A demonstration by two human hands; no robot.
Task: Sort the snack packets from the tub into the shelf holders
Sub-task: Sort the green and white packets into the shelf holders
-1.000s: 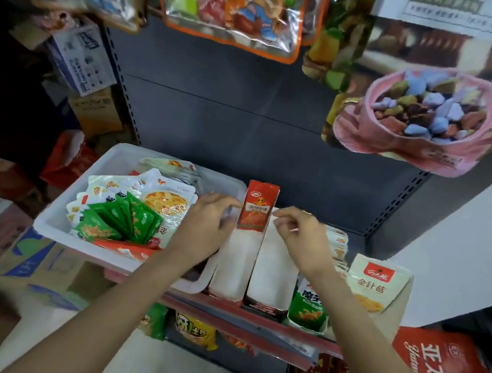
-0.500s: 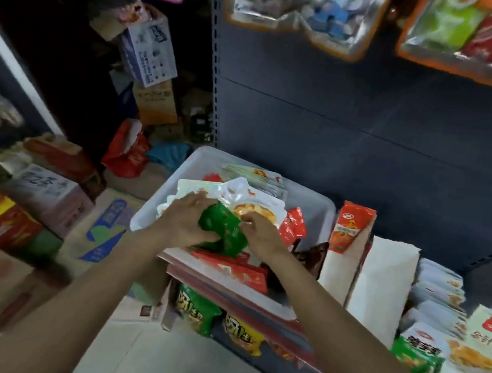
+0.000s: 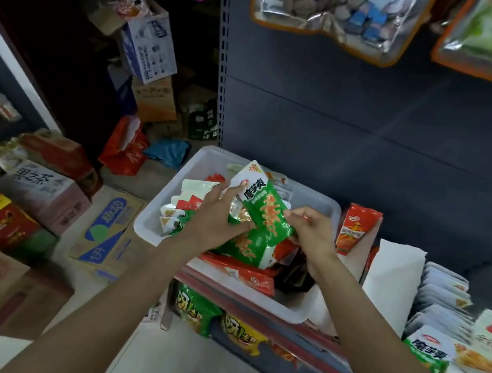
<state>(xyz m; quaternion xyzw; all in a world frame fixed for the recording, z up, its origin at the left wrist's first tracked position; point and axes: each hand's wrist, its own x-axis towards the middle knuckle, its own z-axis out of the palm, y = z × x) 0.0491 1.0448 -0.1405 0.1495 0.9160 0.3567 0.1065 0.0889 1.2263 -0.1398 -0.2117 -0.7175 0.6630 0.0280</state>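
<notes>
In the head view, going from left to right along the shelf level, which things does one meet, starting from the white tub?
white tub → left hand → green packet → right hand → upright red packet → empty white holder → row of white packets

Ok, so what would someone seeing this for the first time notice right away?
Both hands meet over the white tub on the shelf: the left hand and right hand hold a green snack packet up above a jumble of packets. Just right of the tub, a red packet stands upright in a white holder.
</notes>
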